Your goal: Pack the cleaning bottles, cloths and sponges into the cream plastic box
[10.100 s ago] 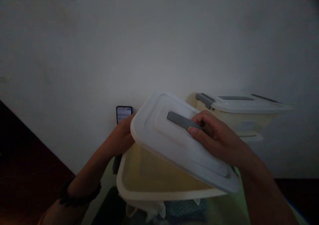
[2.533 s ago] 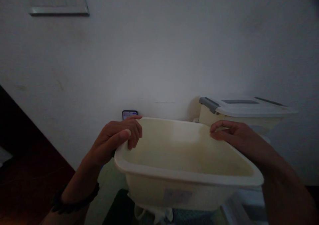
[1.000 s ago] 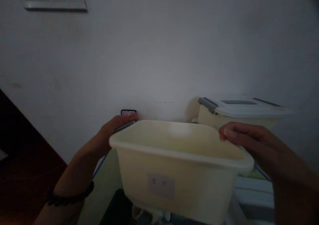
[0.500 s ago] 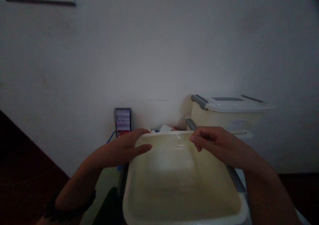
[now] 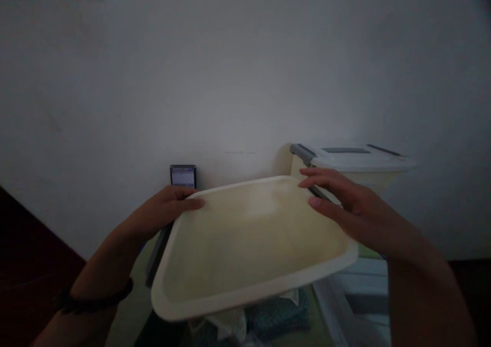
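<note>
An uncovered cream plastic storage box (image 5: 249, 234) is tilted in front of me, its inside facing me and bare. My left hand (image 5: 172, 203) grips the far left corner, thumb over the rim and fingers behind it. A dark grey handle (image 5: 159, 255) runs along the box's left side. At the far right corner, my right hand (image 5: 341, 198) has its fingers and thumb apart beside the rim; whether it touches the rim I cannot tell. Beneath the box's near edge lie a dark patterned cloth (image 5: 278, 319) and some white crumpled material (image 5: 230, 324).
A lidded box with a white top (image 5: 353, 158) and grey clips stands at the back right against the wall. A white lid-like panel with grey parts (image 5: 360, 296) lies at the lower right. A phone (image 5: 183, 177) leans on the wall behind my left hand.
The storage box has lifted and tilted, its near edge rising and uncovering the cloth beneath. My left hand moved left with it. My right hand's fingers have spread from the rim.
</note>
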`<state>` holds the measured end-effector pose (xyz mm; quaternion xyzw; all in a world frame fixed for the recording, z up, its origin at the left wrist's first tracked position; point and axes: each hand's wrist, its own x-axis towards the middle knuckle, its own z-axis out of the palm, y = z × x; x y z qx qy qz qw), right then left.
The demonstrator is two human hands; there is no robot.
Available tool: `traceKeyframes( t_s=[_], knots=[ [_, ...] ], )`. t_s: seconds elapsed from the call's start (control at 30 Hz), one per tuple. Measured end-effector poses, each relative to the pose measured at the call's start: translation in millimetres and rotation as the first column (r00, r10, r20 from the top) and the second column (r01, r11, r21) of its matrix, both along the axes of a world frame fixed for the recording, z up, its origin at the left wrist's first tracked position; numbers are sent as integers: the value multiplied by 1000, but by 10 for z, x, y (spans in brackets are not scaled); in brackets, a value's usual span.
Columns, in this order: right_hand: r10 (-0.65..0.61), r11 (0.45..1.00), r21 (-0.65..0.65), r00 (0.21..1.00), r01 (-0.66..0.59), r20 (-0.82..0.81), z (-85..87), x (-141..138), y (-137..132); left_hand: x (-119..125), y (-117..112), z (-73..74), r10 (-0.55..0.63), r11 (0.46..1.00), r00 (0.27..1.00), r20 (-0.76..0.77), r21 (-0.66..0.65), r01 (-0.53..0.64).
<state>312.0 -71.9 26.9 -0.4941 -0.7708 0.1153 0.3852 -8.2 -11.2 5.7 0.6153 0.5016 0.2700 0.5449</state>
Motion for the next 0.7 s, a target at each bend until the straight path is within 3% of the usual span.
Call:
traceKeyframes(
  t_s=[0.2,0.43,0.6,0.7],
  knots=[
    [2,971,-234,985,-43,-173,8,7,2,-88,38,18,114,993,992,61,-36,-112],
    [-55,903,-425,963,-64,-263,9,-93,-7,-15,2,62,105,994,991,85,-19,-103],
    [-129,869,-492,929,-63,-347,47,-182,24,7,-16,50,13,998,999,53,53,-16],
    [-146,886,-461,911,-53,-386,53,-173,48,3,28,53,58,994,998,38,96,-62]
  ],
)
